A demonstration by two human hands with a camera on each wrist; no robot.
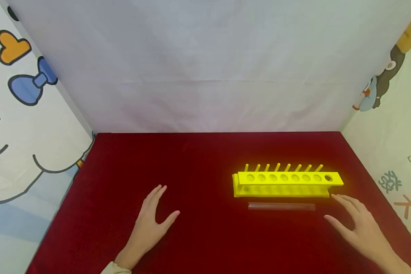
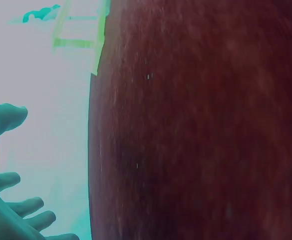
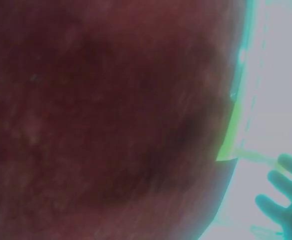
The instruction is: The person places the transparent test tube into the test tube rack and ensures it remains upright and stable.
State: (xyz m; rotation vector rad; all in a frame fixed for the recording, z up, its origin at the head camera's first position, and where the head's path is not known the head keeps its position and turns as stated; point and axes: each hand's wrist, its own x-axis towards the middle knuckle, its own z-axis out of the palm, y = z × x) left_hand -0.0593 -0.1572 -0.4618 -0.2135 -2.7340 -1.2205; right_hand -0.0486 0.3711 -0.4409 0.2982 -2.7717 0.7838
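Note:
A yellow test tube rack (image 1: 287, 192) stands on the right part of the red table, with a row of round holes along its top bar and a row of pegs behind. In front of it lies a clear test tube (image 1: 281, 206), flat and parallel to the rack. My right hand (image 1: 359, 224) is just right of the tube and the rack's right end, fingers spread, holding nothing. Well to the left, my left hand (image 1: 150, 220) hovers over the table, fingers extended and thumb apart, also holding nothing. Both wrist views show spread fingers at the edge.
The table has a dark red cover (image 1: 191, 236). A white cloth (image 1: 205, 76) hangs behind its back edge. Printed cartoon sheets flank both sides, one with a blue bow (image 1: 32, 83) at left, one with lettering (image 1: 407, 205) at right.

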